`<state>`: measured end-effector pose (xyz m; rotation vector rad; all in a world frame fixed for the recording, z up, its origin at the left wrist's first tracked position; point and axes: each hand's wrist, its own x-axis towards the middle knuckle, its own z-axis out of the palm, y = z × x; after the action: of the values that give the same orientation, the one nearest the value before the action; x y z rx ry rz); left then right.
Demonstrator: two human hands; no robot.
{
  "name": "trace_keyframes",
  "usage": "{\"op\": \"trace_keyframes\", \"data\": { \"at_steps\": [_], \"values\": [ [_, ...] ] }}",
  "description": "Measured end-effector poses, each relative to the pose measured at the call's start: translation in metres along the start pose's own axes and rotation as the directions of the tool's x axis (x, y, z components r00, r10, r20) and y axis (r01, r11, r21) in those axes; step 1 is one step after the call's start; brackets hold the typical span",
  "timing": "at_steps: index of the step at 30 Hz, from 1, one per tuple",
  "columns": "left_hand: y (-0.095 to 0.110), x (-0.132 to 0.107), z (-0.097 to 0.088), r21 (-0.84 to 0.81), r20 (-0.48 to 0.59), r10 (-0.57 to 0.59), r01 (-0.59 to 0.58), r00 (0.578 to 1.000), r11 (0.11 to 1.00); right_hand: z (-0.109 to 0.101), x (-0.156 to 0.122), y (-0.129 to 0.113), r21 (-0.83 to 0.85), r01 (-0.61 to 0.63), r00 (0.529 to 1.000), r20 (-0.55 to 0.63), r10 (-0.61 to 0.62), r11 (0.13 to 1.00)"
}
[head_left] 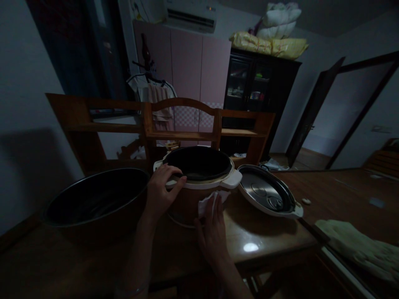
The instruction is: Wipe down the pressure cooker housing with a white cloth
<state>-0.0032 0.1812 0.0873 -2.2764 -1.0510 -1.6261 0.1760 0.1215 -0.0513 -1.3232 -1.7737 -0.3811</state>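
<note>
An electric rice cooker (187, 199) stands lidless on the table in front of me, its dark inside showing under a white rim. My left hand (162, 191) grips that rim at the near left, thumb and fingers spread across it. Against the cooker's front wall, my right hand (213, 232) presses a crumpled white cloth or tissue (207, 203) under its fingers. To the left sits a wide black pot (99, 199). The cooker lid (262, 191) lies at the right with its shiny metal underside up.
A wooden shelf unit (183, 135) rises along the back of the table (264, 236). Farther right is another wooden surface (343, 195) with a small white object (306, 201) on it. Pale green fabric (358, 245) lies at the lower right. The room is dim.
</note>
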Motion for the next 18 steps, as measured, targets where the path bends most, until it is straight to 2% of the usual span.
{"op": "trace_keyframes", "data": {
  "at_steps": [7,11,14,18],
  "values": [
    [0.000,0.000,0.002,-0.018,-0.029,-0.012,0.012,1.000,1.000,-0.007,0.015,-0.014,-0.057,0.092,0.995,0.030,-0.090,0.994],
    [0.002,-0.002,0.005,-0.137,-0.074,-0.109,0.098,0.991,0.986,-0.008,0.010,-0.016,-0.093,0.135,0.990,0.054,-0.131,0.986],
    [0.003,-0.004,0.008,-0.196,-0.111,-0.169,0.146,0.979,0.970,-0.007,0.003,-0.012,-0.105,0.132,0.990,0.062,-0.126,0.986],
    [0.002,-0.005,0.010,-0.191,-0.127,-0.174,0.148,0.976,0.970,-0.005,-0.003,-0.007,-0.098,0.087,0.995,0.050,-0.082,0.991]
  ]
}}
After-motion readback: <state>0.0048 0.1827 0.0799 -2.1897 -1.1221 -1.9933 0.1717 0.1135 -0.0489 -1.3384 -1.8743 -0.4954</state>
